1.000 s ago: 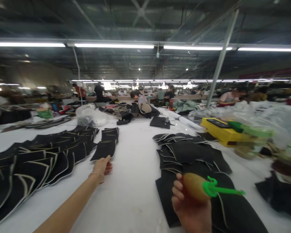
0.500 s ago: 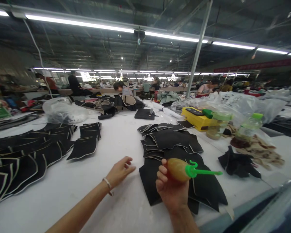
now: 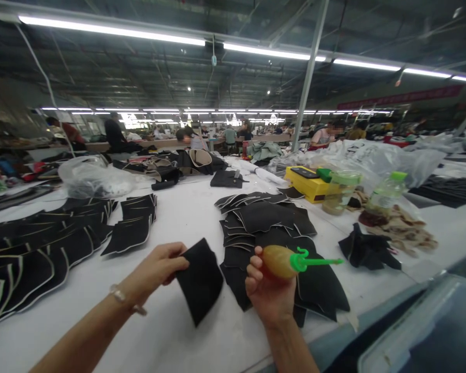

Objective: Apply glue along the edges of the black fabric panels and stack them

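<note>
My left hand (image 3: 161, 269) pinches the upper left edge of a black fabric piece (image 3: 202, 282), which hangs tilted over the white table (image 3: 166, 336). Wrapped round an amber squeeze bottle (image 3: 278, 260) is my right hand (image 3: 270, 295); the bottle's green nozzle (image 3: 320, 262) points right. Behind and beneath that hand lies a pile of overlapping black pieces (image 3: 266, 216). More black pieces with pale edges (image 3: 48, 259) spread in rows at the left, and a smaller stack (image 3: 130, 230) sits beside them.
A yellow box (image 3: 306, 185), a jar of liquid (image 3: 339, 194) and a green-capped bottle (image 3: 388, 194) stand at the right. Nearer is a crumpled black cloth (image 3: 368, 248). Clear plastic bags (image 3: 97, 178) lie at the back left. Several people work farther off.
My left hand has moved left and now holds a black piece; it was empty before. My right hand still grips the bottle. The view has shifted slightly.
</note>
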The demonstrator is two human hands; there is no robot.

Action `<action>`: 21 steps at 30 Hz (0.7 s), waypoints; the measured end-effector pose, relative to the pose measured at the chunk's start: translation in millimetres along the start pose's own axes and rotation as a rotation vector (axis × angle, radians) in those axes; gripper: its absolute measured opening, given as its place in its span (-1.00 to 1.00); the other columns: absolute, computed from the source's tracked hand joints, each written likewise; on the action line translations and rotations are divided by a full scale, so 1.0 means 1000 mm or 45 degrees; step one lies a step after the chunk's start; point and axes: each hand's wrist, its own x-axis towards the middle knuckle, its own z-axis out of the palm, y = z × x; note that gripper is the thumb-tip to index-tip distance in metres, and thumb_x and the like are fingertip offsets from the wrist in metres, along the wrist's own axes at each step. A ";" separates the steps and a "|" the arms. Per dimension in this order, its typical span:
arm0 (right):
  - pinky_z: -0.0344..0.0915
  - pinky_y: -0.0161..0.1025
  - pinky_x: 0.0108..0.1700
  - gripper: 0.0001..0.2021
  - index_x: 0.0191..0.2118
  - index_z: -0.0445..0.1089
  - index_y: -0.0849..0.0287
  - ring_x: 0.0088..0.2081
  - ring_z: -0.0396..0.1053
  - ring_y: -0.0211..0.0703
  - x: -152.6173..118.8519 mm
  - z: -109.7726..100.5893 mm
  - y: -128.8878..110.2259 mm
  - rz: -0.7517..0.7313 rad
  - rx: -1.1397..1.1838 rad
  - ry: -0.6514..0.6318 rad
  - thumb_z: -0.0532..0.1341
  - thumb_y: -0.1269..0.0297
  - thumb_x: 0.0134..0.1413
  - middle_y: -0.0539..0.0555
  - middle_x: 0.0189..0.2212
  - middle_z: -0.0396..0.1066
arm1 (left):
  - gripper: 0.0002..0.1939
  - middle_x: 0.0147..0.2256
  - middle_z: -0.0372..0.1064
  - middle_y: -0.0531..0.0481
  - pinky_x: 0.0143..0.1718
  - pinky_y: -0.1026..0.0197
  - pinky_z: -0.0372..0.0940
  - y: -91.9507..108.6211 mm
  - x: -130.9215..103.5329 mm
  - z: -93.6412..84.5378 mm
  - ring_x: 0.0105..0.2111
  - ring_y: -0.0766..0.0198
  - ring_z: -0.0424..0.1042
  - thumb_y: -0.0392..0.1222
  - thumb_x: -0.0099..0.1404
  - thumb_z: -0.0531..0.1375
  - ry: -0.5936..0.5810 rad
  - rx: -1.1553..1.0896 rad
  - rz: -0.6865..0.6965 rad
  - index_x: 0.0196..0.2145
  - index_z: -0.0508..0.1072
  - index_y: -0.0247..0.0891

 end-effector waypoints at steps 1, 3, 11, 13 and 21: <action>0.41 -0.36 -0.35 -0.53 -0.08 0.38 0.22 -0.44 0.33 -0.30 0.000 0.000 0.001 0.003 0.003 0.005 0.36 0.10 -0.13 0.00 -0.36 0.41 | -0.86 -0.64 0.14 0.15 -0.56 0.31 -0.05 0.007 -0.013 -0.012 -0.60 0.34 0.13 -0.11 -0.09 0.19 0.172 0.151 0.043 -0.55 0.34 -0.20; 0.42 -0.35 -0.32 -0.51 -0.09 0.37 0.23 -0.43 0.34 -0.30 0.000 0.002 0.003 0.012 0.010 0.019 0.37 0.08 -0.14 0.00 -0.35 0.41 | -0.90 -0.65 0.18 0.13 -0.50 0.29 -0.01 0.013 -0.036 -0.027 -0.56 0.25 0.20 -0.22 -0.11 0.21 0.525 0.454 0.069 -0.53 0.37 -0.15; 0.40 -0.06 -0.06 -0.51 -0.08 0.35 0.21 -0.41 0.36 -0.25 -0.001 0.004 0.008 -0.006 -0.042 0.055 0.31 -0.02 -0.06 0.01 -0.34 0.44 | -0.82 -0.34 0.44 -0.03 -0.31 0.18 0.16 -0.043 -0.043 0.038 -0.37 0.12 0.41 -0.29 0.06 0.13 0.158 0.820 0.197 -0.35 0.46 -0.13; 0.39 -0.04 -0.05 -0.50 -0.08 0.35 0.20 -0.40 0.37 -0.24 -0.001 0.003 0.009 0.008 -0.056 0.057 0.29 -0.06 -0.05 0.01 -0.33 0.44 | -0.83 -0.33 0.44 -0.03 -0.30 0.19 0.18 -0.045 -0.037 0.057 -0.38 0.18 0.39 -0.18 0.18 0.10 0.061 0.708 0.228 -0.30 0.46 -0.16; 0.39 -0.05 -0.08 -0.49 -0.09 0.36 0.23 -0.39 0.38 -0.20 -0.001 0.003 0.012 0.058 -0.110 0.031 0.27 -0.10 -0.01 0.06 -0.32 0.45 | -0.76 -0.42 0.46 0.02 -0.37 0.26 0.17 -0.006 -0.026 0.086 -0.44 0.28 0.32 -0.06 0.23 0.11 0.106 0.226 0.446 -0.35 0.52 -0.20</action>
